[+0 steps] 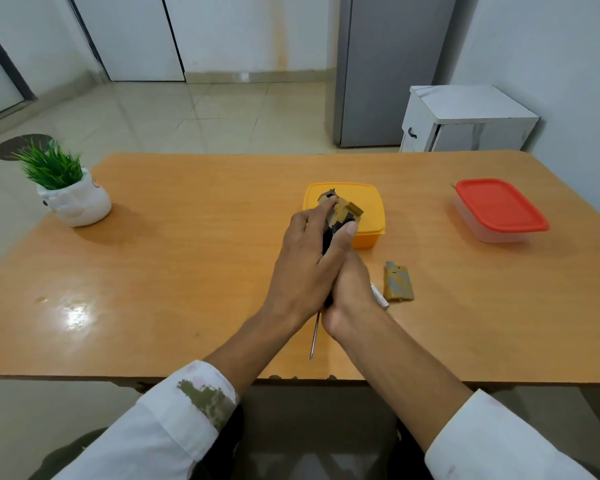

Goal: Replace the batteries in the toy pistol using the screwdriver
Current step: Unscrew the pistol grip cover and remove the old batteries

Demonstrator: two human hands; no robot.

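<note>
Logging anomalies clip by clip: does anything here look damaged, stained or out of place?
An olive stain marks the left sleeve cuff, and the table is chipped along its near edge. The loose cover lying on the table matches the toy pistol, so it fits the task.

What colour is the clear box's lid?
Red lid on the clear plastic box, head view.

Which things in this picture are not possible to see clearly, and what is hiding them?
- Head view, toy pistol: its battery compartment is covered by the left hand and right hand.
- Head view, screwdriver: the hands hide its handle; only the shaft shows.
- Head view, white object beside the loose cover: partly behind the right hand, too small to identify.
</note>
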